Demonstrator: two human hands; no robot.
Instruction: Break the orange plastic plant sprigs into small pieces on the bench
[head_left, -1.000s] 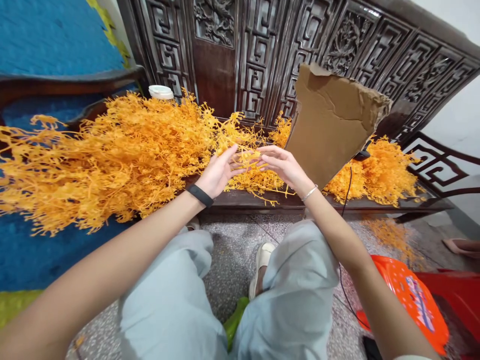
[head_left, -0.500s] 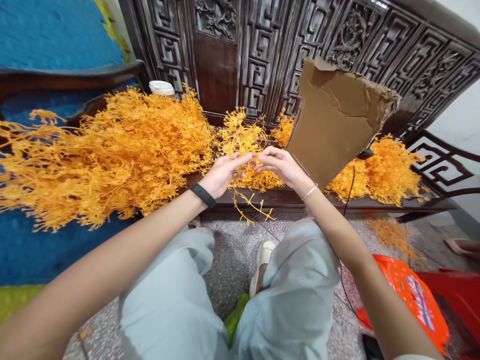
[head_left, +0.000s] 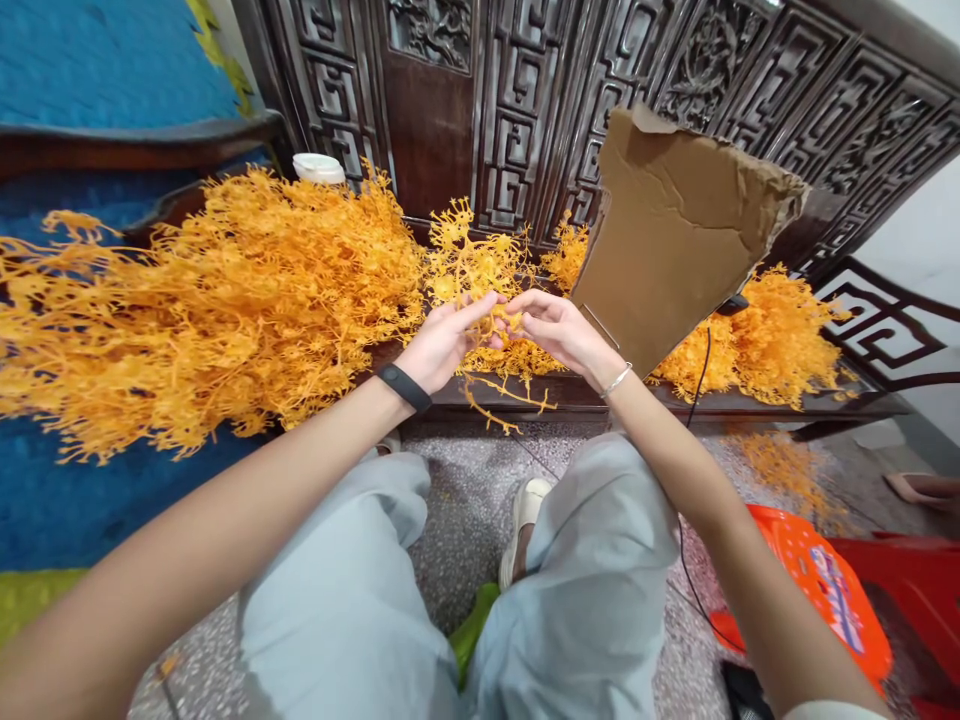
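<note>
My fingers (head_left: 480, 305) pinch a waxy orange plastic sprig of thin branching stems (head_left: 480, 275). The dark carved wooden bench (head_left: 570, 395) looks polished and glossy, the torn brown cardboard sheet (head_left: 675, 230) matt and creased, the speckled stone floor (head_left: 465, 500) smooth.

Both hands meet over the bench edge: the left hand (head_left: 442, 345), black band at the wrist, and the right hand (head_left: 559, 333), thin silver bracelet, pinch an orange plastic sprig (head_left: 480, 275) between their fingertips. Its upper branches fan above the fingers, its stems dangle below past the dark wooden bench (head_left: 675, 405). To the left lies a big heap of orange sprigs (head_left: 210, 300), with a white cup (head_left: 319, 168) behind it. A torn cardboard sheet (head_left: 675, 235) leans just right of the hands, a smaller orange pile (head_left: 780, 335) beyond it. An orange plastic stool (head_left: 817, 590) sits on the speckled floor, lower right.
</note>
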